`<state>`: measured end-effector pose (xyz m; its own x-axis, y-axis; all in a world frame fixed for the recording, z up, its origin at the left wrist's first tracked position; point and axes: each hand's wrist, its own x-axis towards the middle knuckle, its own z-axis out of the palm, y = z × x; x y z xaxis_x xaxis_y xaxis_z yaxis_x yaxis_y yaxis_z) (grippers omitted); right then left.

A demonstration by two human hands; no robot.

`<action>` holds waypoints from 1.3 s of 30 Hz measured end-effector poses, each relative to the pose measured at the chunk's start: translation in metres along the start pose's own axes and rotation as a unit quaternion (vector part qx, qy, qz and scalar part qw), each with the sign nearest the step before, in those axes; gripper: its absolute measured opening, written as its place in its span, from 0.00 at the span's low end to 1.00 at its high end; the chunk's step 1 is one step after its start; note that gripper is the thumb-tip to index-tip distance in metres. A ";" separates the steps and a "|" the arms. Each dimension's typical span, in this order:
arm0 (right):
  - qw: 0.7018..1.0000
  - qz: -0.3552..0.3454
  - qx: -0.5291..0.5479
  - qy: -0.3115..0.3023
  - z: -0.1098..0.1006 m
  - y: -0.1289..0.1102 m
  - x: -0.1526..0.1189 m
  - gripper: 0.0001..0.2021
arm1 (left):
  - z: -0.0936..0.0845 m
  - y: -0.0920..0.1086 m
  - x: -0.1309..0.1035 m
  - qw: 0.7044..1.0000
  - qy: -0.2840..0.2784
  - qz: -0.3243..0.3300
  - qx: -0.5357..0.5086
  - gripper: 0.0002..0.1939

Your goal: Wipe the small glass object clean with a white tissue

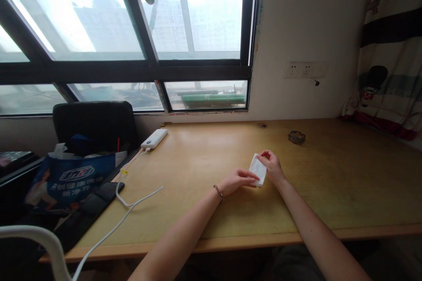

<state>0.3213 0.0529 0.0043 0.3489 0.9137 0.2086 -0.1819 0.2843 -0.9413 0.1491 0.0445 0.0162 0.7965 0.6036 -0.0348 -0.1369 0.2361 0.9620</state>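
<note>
- One wide wooden worktop (346, 184) runs under the window (132, 30) and carries nearly everything in view.
- At its left end stands a black chair (95, 123), with a blue printed bag (70, 180) leaning in front of it.
- A patterned curtain (389, 52) hangs at the far right, and a wall socket (303, 70) sits on the pale wall beside it.
- A white cable (132, 204) trails from a white power bank (154, 138) near the window across the worktop's left part and off the front edge.
- A dark phone (108, 191) lies at the left edge, just beside the cable.
- A small dark round dish (296, 137) rests well behind the hands.
- The left hand (238, 181), a beaded bracelet (219, 193) on its wrist, has its grip pressed onto the lower edge of a small white folded paper (257, 169).
- The right hand (272, 166) pinches the paper's upper right side between its fingers.
- The paper is held between both hands, just above the middle of the worktop.
</note>
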 end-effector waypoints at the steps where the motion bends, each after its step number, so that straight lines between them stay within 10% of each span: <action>1: 1.000 0.000 -0.009 -0.001 0.000 0.000 0.000 0.14 | 0.001 0.000 0.000 1.000 0.003 0.005 0.013 0.19; 8: 1.000 -0.009 -0.011 -0.001 0.000 0.002 0.001 0.12 | 0.004 -0.001 0.000 0.999 -0.026 0.011 0.042 0.20; 12: 0.998 0.020 0.065 -0.011 0.001 -0.005 0.001 0.13 | -0.002 -0.002 0.006 0.996 0.065 0.066 0.018 0.21; 22: 0.909 0.240 0.139 -0.311 0.010 -0.025 -0.021 0.24 | -0.012 0.001 0.010 0.969 0.148 0.138 0.142 0.20; 39: 0.899 0.257 0.141 -0.325 0.009 -0.025 -0.022 0.24 | -0.009 0.003 0.006 0.918 0.204 0.196 0.278 0.17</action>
<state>0.3101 0.0286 0.0252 -0.4425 0.8960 -0.0368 -0.4240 -0.2451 -0.8719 0.1482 0.0553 0.0163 0.4473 0.8214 0.3537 0.0474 -0.4167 0.9078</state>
